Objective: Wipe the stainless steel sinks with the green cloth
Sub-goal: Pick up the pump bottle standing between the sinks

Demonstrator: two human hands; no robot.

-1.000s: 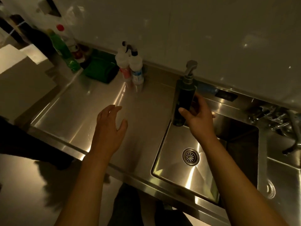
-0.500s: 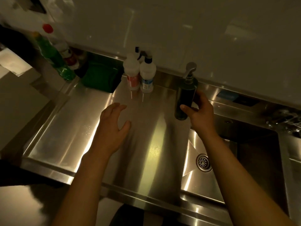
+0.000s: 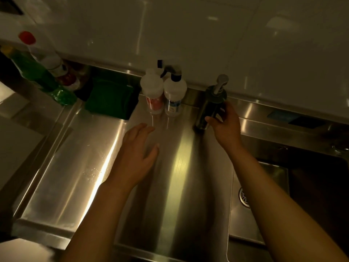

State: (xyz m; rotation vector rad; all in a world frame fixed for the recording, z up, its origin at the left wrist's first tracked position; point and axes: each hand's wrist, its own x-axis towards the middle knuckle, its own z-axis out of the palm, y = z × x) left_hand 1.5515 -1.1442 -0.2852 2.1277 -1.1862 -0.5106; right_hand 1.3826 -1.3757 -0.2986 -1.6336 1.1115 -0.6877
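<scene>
1. Head view: right hand [image 3: 225, 127] has its fingers [image 3: 209, 119] wrapped round the soap pump [image 3: 211, 106] at 1 o'clock, right by the sink [image 3: 239, 220] edge, so a sloppy let-go could tip it in.
2. Left hand [image 3: 136, 157] hovers, fingers spread, empty.
3. Green cloth [image 3: 111, 99] sits untouched at 11 o'clock on the desk [image 3: 75, 167]; reaching across could knock the two white bottles [image 3: 163, 93].

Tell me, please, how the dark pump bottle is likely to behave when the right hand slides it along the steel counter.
The dark pump bottle is tall and narrow, so a push near its top would probably tip it. The steel counter looks smooth, so it may slide easily. The right hand has its grip low on the body, which likely steadies it.
</scene>
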